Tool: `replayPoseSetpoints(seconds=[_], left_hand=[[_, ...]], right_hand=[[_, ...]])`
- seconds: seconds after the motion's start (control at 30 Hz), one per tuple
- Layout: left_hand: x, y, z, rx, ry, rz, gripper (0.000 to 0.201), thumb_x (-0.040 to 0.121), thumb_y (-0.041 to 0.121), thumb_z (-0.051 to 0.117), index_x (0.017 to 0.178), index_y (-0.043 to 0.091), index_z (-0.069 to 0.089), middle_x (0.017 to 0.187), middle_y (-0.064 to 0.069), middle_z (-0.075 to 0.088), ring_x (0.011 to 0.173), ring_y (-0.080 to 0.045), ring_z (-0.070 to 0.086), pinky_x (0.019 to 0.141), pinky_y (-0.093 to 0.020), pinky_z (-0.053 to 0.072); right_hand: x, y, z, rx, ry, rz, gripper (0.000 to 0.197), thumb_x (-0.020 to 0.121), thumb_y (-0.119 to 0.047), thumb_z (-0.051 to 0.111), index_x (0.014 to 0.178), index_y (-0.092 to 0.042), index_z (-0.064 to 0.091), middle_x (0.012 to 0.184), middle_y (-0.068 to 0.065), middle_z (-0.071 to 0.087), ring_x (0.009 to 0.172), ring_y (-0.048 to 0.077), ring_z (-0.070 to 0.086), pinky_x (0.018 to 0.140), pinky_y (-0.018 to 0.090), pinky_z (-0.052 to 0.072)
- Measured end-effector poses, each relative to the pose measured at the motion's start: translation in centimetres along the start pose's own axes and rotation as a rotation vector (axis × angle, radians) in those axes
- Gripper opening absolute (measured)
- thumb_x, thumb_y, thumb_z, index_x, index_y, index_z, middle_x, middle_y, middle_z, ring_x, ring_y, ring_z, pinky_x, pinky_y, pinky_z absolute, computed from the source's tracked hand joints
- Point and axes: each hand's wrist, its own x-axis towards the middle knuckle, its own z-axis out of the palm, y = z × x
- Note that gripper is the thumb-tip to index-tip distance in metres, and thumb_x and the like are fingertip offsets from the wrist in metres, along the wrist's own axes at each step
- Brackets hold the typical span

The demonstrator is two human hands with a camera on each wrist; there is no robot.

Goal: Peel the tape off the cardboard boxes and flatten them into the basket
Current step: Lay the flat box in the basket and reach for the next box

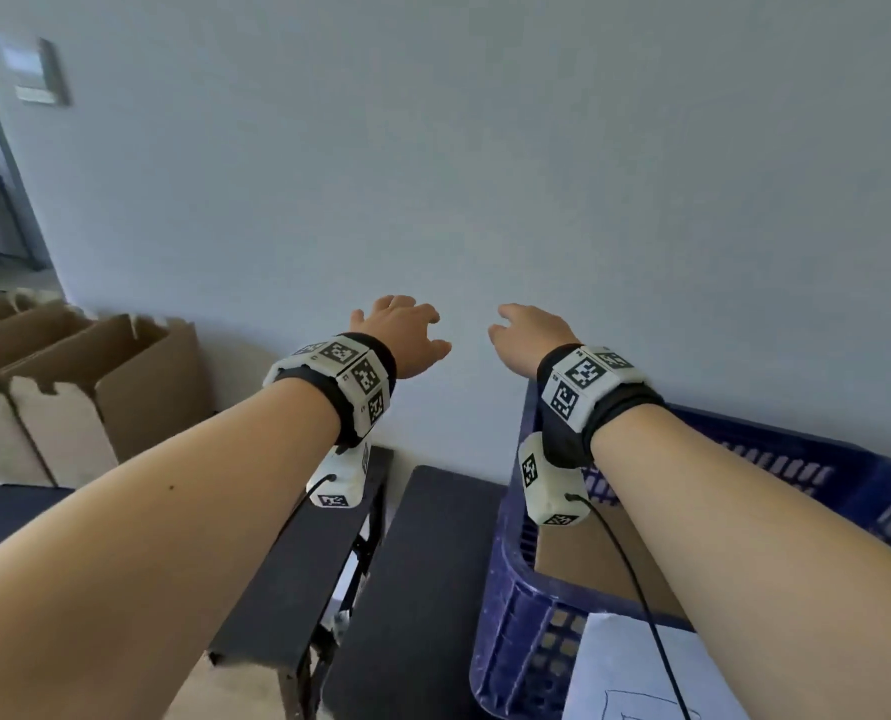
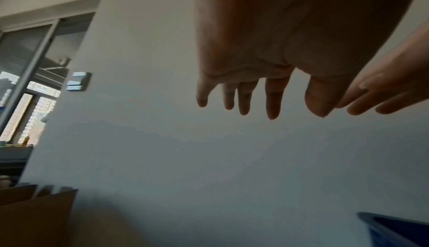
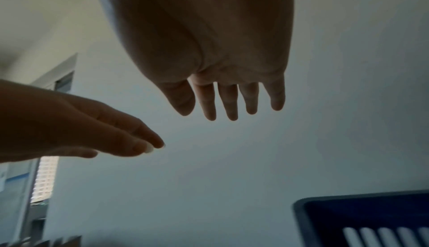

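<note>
pale wall ahead; left hand (image 1: pixel 407 332) and right hand (image 1: pixel 529 335) hover empty, fingers spread. boxes (image 1: pixel 84 392) stand at left; basket (image 1: pixel 516 589) holds flattened cardboard. next, likely: fetch another box.

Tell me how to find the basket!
Look along the grey wall to the person's right side. The basket sits under the right hand: dark blue plastic with holes in its sides, unlike the brown boxes on the left.
</note>
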Motion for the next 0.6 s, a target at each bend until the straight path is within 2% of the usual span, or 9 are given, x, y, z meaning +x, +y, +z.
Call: replayPoseSetpoints(seconds=[0.23, 0.43, 0.5, 0.6], left_hand=[[-1.5, -14.5, -2.5, -0.031, 0.049, -0.072, 0.048, 0.090, 0.040, 0.052, 0.135, 0.027, 0.044, 0.145, 0.001, 0.038, 0.135, -0.021, 0.031, 0.111, -0.043, 0.024], [-2.9, -27.9, -4.4, -0.024, 0.034, -0.169, 0.048, 0.088, 0.037, 0.054, 0.135, 0.028, 0.045, 0.143, -0.001, 0.041, 0.133, -0.024, 0.036, 0.110, -0.045, 0.026], [-3.3, -31.9, -4.7, -0.028, 0.028, -0.184, 0.048, 0.088, 0.036, 0.055, 0.134, 0.028, 0.046, 0.140, -0.002, 0.044, 0.130, -0.025, 0.039, 0.109, -0.045, 0.029], [-4.1, -36.7, -4.8, -0.058, 0.018, -0.181, 0.046, 0.088, 0.036, 0.055, 0.132, 0.026, 0.048, 0.135, -0.002, 0.048, 0.126, -0.024, 0.043, 0.107, -0.047, 0.033]], right_hand=[[1.6, -13.6, 6.7, 0.069, -0.051, -0.085, 0.047, 0.096, -0.030, 0.035, 0.142, -0.019, 0.038, 0.147, 0.004, 0.041, 0.133, 0.028, 0.039, 0.110, 0.044, 0.030], [2.8, -24.4, 13.4, 0.144, -0.112, -0.157, 0.046, 0.095, -0.027, 0.040, 0.140, -0.022, 0.042, 0.146, 0.001, 0.043, 0.132, 0.025, 0.042, 0.110, 0.039, 0.033], [3.1, -27.0, 15.2, 0.173, -0.125, -0.175, 0.042, 0.094, -0.024, 0.042, 0.136, -0.022, 0.048, 0.143, 0.001, 0.046, 0.130, 0.024, 0.044, 0.107, 0.034, 0.036], [2.9, -30.0, 17.5, 0.255, -0.100, -0.221, 0.033, 0.094, -0.016, 0.043, 0.121, -0.016, 0.062, 0.131, 0.005, 0.057, 0.123, 0.025, 0.049, 0.099, 0.030, 0.039]])
